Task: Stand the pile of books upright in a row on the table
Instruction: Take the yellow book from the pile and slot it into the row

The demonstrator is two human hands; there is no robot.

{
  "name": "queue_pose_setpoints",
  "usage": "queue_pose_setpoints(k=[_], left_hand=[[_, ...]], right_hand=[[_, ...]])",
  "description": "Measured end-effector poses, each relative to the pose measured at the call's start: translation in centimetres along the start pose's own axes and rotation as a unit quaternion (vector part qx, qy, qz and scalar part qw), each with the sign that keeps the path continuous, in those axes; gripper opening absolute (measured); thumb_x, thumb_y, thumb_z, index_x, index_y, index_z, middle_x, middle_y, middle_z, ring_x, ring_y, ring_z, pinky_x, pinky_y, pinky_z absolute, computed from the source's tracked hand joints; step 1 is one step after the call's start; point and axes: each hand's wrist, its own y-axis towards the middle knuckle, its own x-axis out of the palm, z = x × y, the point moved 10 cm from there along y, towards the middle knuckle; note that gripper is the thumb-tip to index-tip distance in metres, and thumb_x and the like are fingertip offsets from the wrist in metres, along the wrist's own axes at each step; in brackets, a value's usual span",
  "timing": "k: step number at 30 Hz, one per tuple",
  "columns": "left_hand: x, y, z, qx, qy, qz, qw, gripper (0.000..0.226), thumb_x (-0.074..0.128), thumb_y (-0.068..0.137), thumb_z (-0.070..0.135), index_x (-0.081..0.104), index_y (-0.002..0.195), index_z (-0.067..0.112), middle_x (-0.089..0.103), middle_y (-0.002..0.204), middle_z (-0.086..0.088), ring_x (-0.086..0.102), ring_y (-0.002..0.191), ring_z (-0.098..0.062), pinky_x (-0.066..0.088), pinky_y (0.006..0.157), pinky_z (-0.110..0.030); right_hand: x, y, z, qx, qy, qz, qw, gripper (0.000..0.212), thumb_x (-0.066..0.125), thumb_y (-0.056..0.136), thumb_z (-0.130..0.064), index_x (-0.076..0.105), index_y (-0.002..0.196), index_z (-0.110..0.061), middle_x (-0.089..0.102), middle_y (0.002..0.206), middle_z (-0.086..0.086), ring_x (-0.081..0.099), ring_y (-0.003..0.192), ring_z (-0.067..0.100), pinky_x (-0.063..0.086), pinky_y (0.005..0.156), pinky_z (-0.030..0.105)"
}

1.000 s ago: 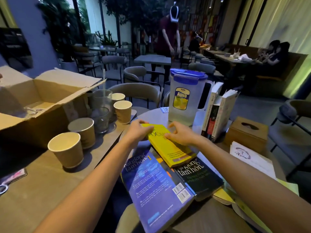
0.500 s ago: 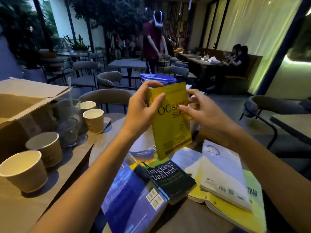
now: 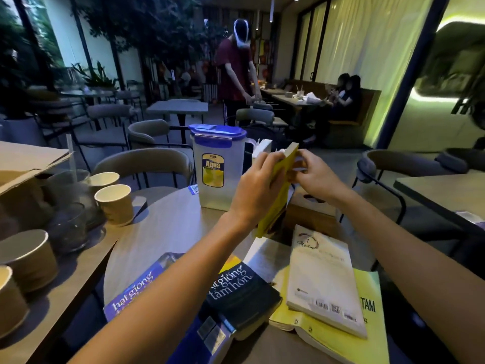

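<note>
Glossy paperbacks lie flat nearest the camera, well in front of the pitcher (image 3: 219,164) — a blue book (image 3: 136,298), a thick black book (image 3: 241,292) and a cream book (image 3: 321,279) resting on a wide yellow-green book (image 3: 367,332), all on the round wooden table (image 3: 162,232). Nearer the pitcher, the left hand (image 3: 258,190) and right hand (image 3: 315,177) both clamp a slim yellow book (image 3: 279,195), held nearly upright just right of the clear, blue-lidded plastic pitcher — beside standing books (image 3: 261,151).

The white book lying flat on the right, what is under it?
The white book lies on a larger yellow book, whose cover sticks out at the right and near edges. The white book covers most of the yellow book's title, and nothing below the yellow book can be seen.
</note>
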Motion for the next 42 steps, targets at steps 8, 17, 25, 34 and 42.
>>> queue_pose_setpoints(k=[8, 17, 25, 34, 42], left_hand=[[3.6, -1.6, -2.0, -0.04, 0.01, -0.011, 0.999, 0.02, 0.06, 0.099, 0.017, 0.058, 0.116, 0.007, 0.059, 0.108, -0.009, 0.064, 0.08, -0.023, 0.056, 0.059, -0.036], [4.2, -1.9, -2.9, -0.089, -0.071, -0.142, 0.983, 0.048, 0.067, 0.093, 0.032, 0.049, 0.135, 0.018, 0.058, 0.11, 0.008, 0.064, 0.087, -0.007, 0.059, 0.076, -0.025], [3.0, -4.2, -4.7, -0.092, -0.009, -0.173, 0.981, 0.026, 0.074, 0.086, 0.028, 0.057, 0.103, 0.017, 0.066, 0.09, 0.004, 0.063, 0.075, -0.005, 0.058, 0.066, -0.026], [3.2, -2.3, -6.4, -0.102, 0.155, -0.114, 0.976, 0.096, 0.084, 0.073, 0.043, 0.031, 0.153, 0.031, 0.017, 0.161, -0.011, 0.008, 0.151, -0.033, 0.021, 0.117, -0.047], [3.5, -1.7, -7.3, -0.094, 0.117, -0.137, 0.979, 0.081, 0.085, 0.075, 0.031, 0.045, 0.145, 0.032, 0.023, 0.157, -0.011, 0.031, 0.139, -0.032, 0.043, 0.105, -0.045]], right_hand=[[1.8, -0.2, 2.7, 0.123, 0.157, 0.0, 0.98, 0.033, 0.042, 0.107, -0.03, 0.051, 0.136, -0.017, 0.065, 0.12, 0.014, 0.066, 0.109, 0.025, 0.061, 0.078, 0.033], [0.1, -0.7, 2.0, 0.088, 0.114, 0.032, 0.989, 0.036, 0.052, 0.104, -0.028, 0.05, 0.138, -0.016, 0.064, 0.12, 0.01, 0.069, 0.1, 0.019, 0.061, 0.06, 0.027], [0.1, -1.2, -0.3, 0.038, -0.028, 0.01, 0.999, 0.051, 0.061, 0.092, -0.055, 0.062, 0.131, -0.023, 0.062, 0.129, 0.002, 0.068, 0.107, 0.02, 0.065, 0.068, 0.038], [1.2, -1.7, -1.2, -0.007, -0.139, -0.015, 0.99, 0.068, 0.074, 0.087, -0.043, 0.044, 0.146, -0.025, 0.062, 0.132, 0.003, 0.062, 0.114, 0.017, 0.05, 0.078, 0.017], [3.1, -1.1, -1.0, -0.02, -0.133, -0.016, 0.991, 0.074, 0.072, 0.091, -0.033, 0.033, 0.153, -0.023, 0.068, 0.108, 0.007, 0.069, 0.094, 0.019, 0.061, 0.073, 0.028]])
